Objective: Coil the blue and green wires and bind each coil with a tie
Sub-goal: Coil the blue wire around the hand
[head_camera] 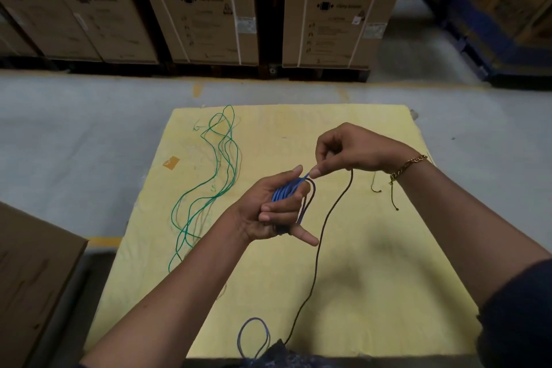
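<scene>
Honestly, grip blue coil tight in curled left hand, snugly wrap dark strand pinched by right hand

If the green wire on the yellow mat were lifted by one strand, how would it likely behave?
Probably floppy: the green wire lies in loose, wavy loops on the yellow mat. It looks thin, so likely light. Its strands cross, so it may tangle as it lifts.
</scene>
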Motion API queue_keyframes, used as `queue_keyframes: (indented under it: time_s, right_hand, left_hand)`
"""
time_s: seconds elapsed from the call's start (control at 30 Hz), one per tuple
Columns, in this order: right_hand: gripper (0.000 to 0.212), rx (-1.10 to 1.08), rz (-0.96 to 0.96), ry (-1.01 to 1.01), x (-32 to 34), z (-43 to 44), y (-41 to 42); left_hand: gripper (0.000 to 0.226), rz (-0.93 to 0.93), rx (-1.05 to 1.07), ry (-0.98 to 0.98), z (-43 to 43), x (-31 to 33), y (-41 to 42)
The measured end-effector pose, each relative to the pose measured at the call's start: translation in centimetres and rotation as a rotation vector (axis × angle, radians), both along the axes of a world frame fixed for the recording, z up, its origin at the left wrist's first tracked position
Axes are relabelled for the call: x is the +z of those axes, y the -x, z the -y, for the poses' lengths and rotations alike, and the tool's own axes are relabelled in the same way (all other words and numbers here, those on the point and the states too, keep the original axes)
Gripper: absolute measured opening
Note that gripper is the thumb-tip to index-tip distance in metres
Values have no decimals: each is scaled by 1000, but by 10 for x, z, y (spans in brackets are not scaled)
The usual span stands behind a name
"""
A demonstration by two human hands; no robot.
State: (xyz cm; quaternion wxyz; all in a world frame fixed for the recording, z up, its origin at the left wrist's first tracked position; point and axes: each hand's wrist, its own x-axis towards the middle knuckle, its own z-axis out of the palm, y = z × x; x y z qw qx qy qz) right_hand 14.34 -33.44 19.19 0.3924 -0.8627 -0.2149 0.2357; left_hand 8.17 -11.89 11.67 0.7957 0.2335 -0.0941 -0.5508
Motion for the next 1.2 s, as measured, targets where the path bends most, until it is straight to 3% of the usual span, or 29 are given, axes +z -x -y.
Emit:
queue_keyframes:
  time_s: [0.13,0.23,0.4,0.53,0.63,0.7,0.77,0.97,1.07,1.2]
  right_hand:
    - [45,-156,-71,-259,-23,5,-4]
    - [37,-331,-156,-442,-56,-4,6]
    - [49,-429,-409,-500,-111,-52,58]
    - [55,-298,-620,-349,-144,-75,105]
    - [43,-118,-491,-131,-144,-70,120]
    - [32,-39,-365,-31,-130,-59,114]
    - [28,-27,-246,-18,-109,-48,99]
    - [17,95,11,184,-33,-28,56]
    - [12,124,82,240,-10,-27,43]
    - [8,23,112,46,3,-20,26]
  left_hand:
    - [48,-69,21,210,1,16,2]
    - [45,-121,100,359,1,26,-2]
    - [36,-68,318,326,7,35,-9]
    - [43,128,570,-29,8,47,-16]
    - [40,395,651,-456,-1,48,-24]
    - [37,657,573,-785,-10,36,-25]
    - [36,856,472,-987,-19,14,-25]
    - [38,1093,228,-1231,-12,-11,-9]
    - [48,904,231,-1141,-1,-2,-8]
    - [50,461,263,-709,-3,5,2]
